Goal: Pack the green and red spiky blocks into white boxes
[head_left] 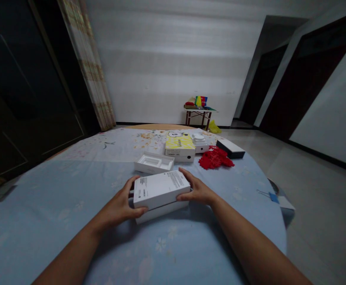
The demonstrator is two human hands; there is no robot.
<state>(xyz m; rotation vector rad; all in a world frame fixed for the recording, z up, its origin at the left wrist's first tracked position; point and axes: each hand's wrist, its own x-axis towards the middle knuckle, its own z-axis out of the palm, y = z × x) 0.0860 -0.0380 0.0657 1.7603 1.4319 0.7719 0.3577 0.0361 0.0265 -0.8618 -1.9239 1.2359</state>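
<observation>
We hold the upper white section (157, 190) between both hands, above the near-centre of the cloth-covered bench (137, 253). Our left hand (119, 206) pinches its left end, thumb on the near face; our right hand (201, 191) pinches its right end, thumb likewise in front. The printed face points upward. The lower white section (163, 211) sits directly beneath, with a dark seam visible between the two. Just beyond them we locate an open white tray (163, 163). Farther back stands the yellow-and-white box (180, 152), with red pieces (216, 159) to its right and a black-and-white box (233, 148) behind those.
</observation>
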